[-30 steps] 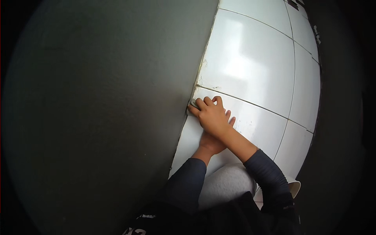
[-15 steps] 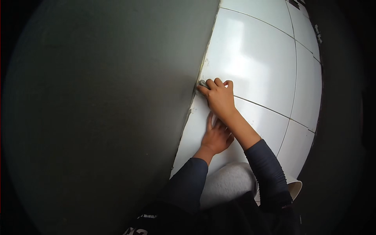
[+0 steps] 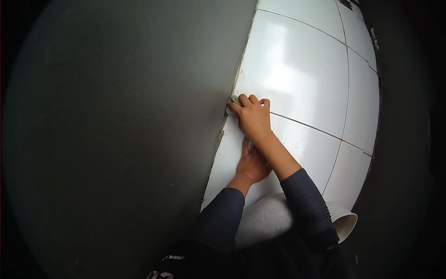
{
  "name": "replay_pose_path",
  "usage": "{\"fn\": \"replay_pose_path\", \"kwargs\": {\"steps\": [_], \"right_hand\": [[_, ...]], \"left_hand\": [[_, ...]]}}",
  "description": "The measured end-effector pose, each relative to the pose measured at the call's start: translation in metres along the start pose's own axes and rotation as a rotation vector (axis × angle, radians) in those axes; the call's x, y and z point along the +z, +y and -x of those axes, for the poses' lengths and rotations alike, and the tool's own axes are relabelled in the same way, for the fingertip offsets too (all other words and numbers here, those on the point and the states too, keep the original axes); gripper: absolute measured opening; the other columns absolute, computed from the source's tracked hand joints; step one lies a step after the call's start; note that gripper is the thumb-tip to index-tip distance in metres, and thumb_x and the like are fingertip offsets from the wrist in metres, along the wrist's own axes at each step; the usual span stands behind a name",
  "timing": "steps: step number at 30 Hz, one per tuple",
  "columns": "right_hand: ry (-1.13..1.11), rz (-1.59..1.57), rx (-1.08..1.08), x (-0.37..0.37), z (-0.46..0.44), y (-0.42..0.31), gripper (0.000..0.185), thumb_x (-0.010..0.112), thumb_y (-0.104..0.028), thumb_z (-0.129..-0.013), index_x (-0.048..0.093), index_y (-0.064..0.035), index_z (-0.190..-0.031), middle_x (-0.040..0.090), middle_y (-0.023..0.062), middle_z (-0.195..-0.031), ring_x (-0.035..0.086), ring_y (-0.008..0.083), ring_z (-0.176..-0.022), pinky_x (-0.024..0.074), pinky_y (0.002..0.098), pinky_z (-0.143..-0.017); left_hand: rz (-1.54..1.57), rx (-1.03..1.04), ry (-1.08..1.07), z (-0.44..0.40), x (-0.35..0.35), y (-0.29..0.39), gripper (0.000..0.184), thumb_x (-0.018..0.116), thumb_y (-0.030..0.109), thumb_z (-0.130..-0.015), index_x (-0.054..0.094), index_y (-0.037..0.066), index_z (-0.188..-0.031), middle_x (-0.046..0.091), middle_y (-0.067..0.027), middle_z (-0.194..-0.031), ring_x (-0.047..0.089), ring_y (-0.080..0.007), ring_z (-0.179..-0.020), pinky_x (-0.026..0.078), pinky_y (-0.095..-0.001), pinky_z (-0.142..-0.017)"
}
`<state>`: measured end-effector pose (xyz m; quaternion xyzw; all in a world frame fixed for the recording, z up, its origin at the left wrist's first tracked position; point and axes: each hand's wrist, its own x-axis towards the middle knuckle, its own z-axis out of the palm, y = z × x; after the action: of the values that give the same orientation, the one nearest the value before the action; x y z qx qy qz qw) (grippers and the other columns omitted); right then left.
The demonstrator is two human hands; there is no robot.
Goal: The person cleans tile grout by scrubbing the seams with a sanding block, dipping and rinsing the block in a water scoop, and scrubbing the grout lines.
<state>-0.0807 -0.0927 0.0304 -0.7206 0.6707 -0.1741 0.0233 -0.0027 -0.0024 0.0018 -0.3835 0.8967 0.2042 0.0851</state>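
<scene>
My right hand [image 3: 254,118] is closed, its fingertips pinching a small, soft-looking grey wad [image 3: 232,103]. It presses the wad against the rough edge where the white tiles [image 3: 297,60] meet the dark grey surface [image 3: 125,116]. Whether the wad is cloth, sponge or putty I cannot tell. Beneath my right forearm, my left hand [image 3: 252,166] rests on the tiles with its visible fingers stretched forward and apart. The right wrist covers part of those fingers.
Dark joint lines run between the tiles, and pale, crusty marks dot their left edge. A white bucket-like container [image 3: 344,224] lies beside my right sleeve, its open rim showing. My grey-clad knee [image 3: 265,218] is close below my hands.
My right hand has slid slightly left with the grey wad, which now shows more at the edge. The left hand stays nearly in place. More of the white container's rim is visible.
</scene>
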Motion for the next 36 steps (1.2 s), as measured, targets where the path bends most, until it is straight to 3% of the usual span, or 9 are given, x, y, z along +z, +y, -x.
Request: {"fn": "replay_pose_path", "kwargs": {"steps": [6, 9, 17, 20, 25, 28, 31, 34, 36], "right_hand": [[0.008, 0.025, 0.027, -0.022, 0.032, 0.036, 0.031, 0.061, -0.007, -0.075, 0.069, -0.0218, -0.101, 0.060, -0.0025, -0.095, 0.055, 0.0171, -0.089, 0.0372, 0.0418, -0.080], [-0.018, 0.020, 0.044, -0.034, 0.044, 0.048, 0.031, 0.061, -0.008, -0.075, 0.070, -0.0217, -0.102, 0.061, -0.0022, -0.096, 0.055, 0.0175, -0.089, 0.0374, 0.0413, -0.080], [0.005, 0.048, -0.048, -0.003, -0.009, 0.025, 0.032, 0.062, -0.009, -0.076, 0.069, -0.0222, -0.104, 0.060, -0.0026, -0.095, 0.055, 0.0178, -0.091, 0.0385, 0.0374, -0.082], [0.115, 0.059, -0.047, 0.002, -0.027, 0.030, 0.027, 0.060, -0.003, -0.075, 0.069, -0.0218, -0.093, 0.059, -0.0038, -0.089, 0.055, 0.0165, -0.088, 0.0377, 0.0381, -0.074], [0.130, 0.103, 0.044, 0.010, -0.069, 0.048, 0.027, 0.059, -0.005, -0.077, 0.070, -0.0247, -0.091, 0.059, -0.0044, -0.086, 0.056, 0.0159, -0.085, 0.0379, 0.0380, -0.071], [0.117, 0.097, 0.073, 0.010, -0.065, 0.045, 0.024, 0.059, -0.005, -0.077, 0.070, -0.0220, -0.090, 0.059, -0.0032, -0.085, 0.056, 0.0162, -0.086, 0.0386, 0.0385, -0.074], [0.116, 0.083, -0.095, 0.006, -0.039, 0.027, 0.019, 0.059, -0.007, -0.077, 0.069, -0.0160, -0.091, 0.058, -0.0013, -0.085, 0.055, 0.0165, -0.085, 0.0383, 0.0393, -0.080], [0.048, 0.148, -0.134, 0.000, -0.018, 0.017, 0.029, 0.058, -0.007, -0.079, 0.070, -0.0210, -0.102, 0.058, -0.0035, -0.090, 0.055, 0.0156, -0.087, 0.0382, 0.0397, -0.082], [0.150, 0.110, -0.148, 0.003, -0.029, 0.027, 0.018, 0.060, -0.010, -0.078, 0.069, -0.0197, -0.091, 0.057, -0.0033, -0.084, 0.055, 0.0154, -0.085, 0.0365, 0.0425, -0.079]], "left_hand": [[0.031, 0.072, 0.022, 0.005, -0.001, -0.003, 0.054, 0.049, 0.040, -0.090, 0.044, 0.016, -0.138, 0.037, -0.0105, -0.144, 0.018, -0.0285, -0.143, 0.002, -0.0620, -0.112], [0.019, 0.146, 0.374, 0.003, 0.006, -0.003, 0.042, 0.050, 0.039, -0.089, 0.058, 0.011, -0.120, 0.044, -0.0117, -0.135, 0.025, -0.0318, -0.138, 0.008, -0.0647, -0.110], [0.030, 0.102, 0.205, 0.003, 0.010, -0.003, 0.052, 0.049, 0.041, -0.090, 0.048, 0.014, -0.134, 0.035, -0.0116, -0.144, 0.014, -0.0309, -0.143, -0.001, -0.0636, -0.111], [0.015, 0.098, 0.200, 0.003, 0.006, -0.002, 0.051, 0.050, 0.041, -0.090, 0.049, 0.014, -0.133, 0.031, -0.0122, -0.146, 0.014, -0.0307, -0.143, 0.001, -0.0635, -0.111], [0.028, 0.118, 0.313, 0.001, 0.001, -0.002, 0.048, 0.051, 0.038, -0.090, 0.049, 0.014, -0.132, 0.029, -0.0107, -0.147, 0.013, -0.0280, -0.144, 0.006, -0.0620, -0.111], [0.023, 0.119, 0.319, 0.003, 0.004, -0.001, 0.049, 0.050, 0.039, -0.090, 0.048, 0.015, -0.133, 0.030, -0.0100, -0.147, 0.014, -0.0283, -0.143, 0.005, -0.0619, -0.112], [-0.007, 0.089, 0.162, 0.004, 0.002, -0.001, 0.050, 0.049, 0.041, -0.091, 0.049, 0.015, -0.133, 0.032, -0.0101, -0.146, 0.016, -0.0294, -0.142, 0.001, -0.0622, -0.112], [0.010, 0.082, 0.123, 0.004, 0.005, -0.001, 0.049, 0.049, 0.042, -0.091, 0.051, 0.014, -0.131, 0.032, -0.0105, -0.146, 0.016, -0.0297, -0.142, 0.002, -0.0627, -0.112], [-0.004, 0.094, 0.186, 0.003, 0.005, -0.002, 0.049, 0.049, 0.041, -0.090, 0.051, 0.014, -0.131, 0.032, -0.0107, -0.146, 0.016, -0.0297, -0.142, 0.003, -0.0628, -0.112]]}}
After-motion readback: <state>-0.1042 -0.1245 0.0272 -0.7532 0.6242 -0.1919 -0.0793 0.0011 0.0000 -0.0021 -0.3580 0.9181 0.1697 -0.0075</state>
